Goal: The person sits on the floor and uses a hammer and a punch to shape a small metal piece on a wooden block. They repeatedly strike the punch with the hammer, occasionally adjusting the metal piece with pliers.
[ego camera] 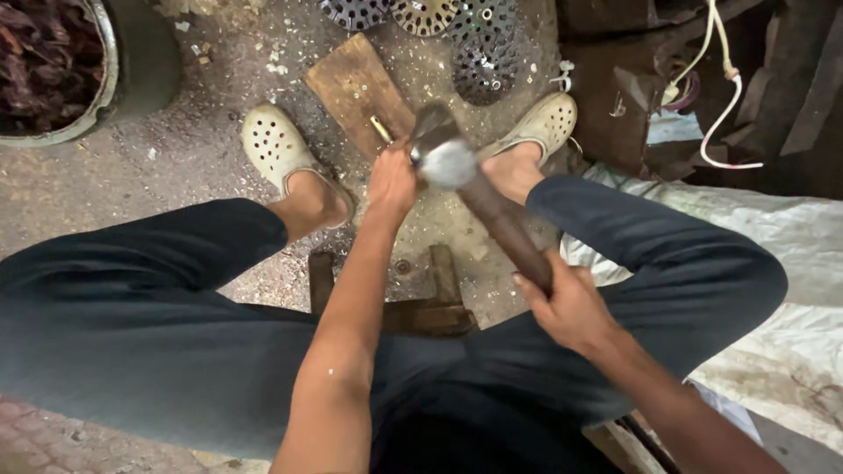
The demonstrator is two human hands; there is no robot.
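Dark trousers (132, 325) fill the near foreground, knees spread above a low wooden stool (421, 312). At the far left corner of the gritty floor (202, 149), a metal tub (105, 61) of dark scrap is seen. A wooden board (356, 88) is laid between two pale perforated clogs (274, 145). The left hand (391, 183) is pinched around a thin brass-coloured punch (381, 130), seemingly stood on the board's near edge. The hammer (448, 162), blurred, is gripped by its wooden handle in the clenched right hand (571, 307). Perforated metal discs (483, 61) lie beyond.
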